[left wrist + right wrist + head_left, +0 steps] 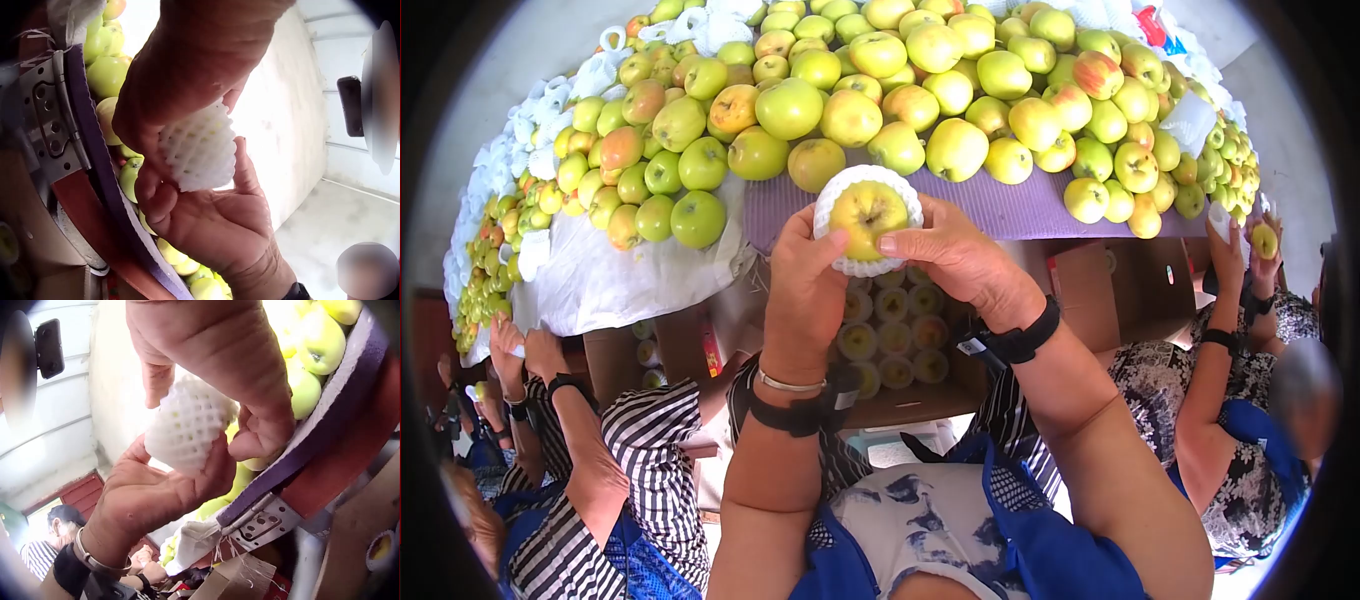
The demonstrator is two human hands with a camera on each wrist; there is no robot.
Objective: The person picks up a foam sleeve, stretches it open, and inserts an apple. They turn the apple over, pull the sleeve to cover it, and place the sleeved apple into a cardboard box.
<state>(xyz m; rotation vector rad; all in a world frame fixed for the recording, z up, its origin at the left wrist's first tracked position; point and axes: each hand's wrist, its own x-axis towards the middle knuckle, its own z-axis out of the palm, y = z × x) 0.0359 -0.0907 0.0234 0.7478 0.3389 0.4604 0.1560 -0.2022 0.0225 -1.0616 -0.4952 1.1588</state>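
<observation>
Both hands hold one yellow-green apple (868, 215) wrapped in a white foam net (914, 208), in front of the purple table edge. My left hand (805, 270) grips it from the left, thumb on the apple's bare top. From the other side my right hand (965, 255) does the same, its thumb over the fruit near the middle. The netting's diamond mesh (200, 150) covers the apple's side in the left wrist view. In the right wrist view the foam net (187, 425) sits between the fingers of the two hands.
A heap of loose apples (880, 55) covers the table, with a purple mat (1040, 205) along its edge. White foam nets (530, 130) lie at the left. Below stands a cardboard box (920, 405) holding several netted apples. Other people work on both sides.
</observation>
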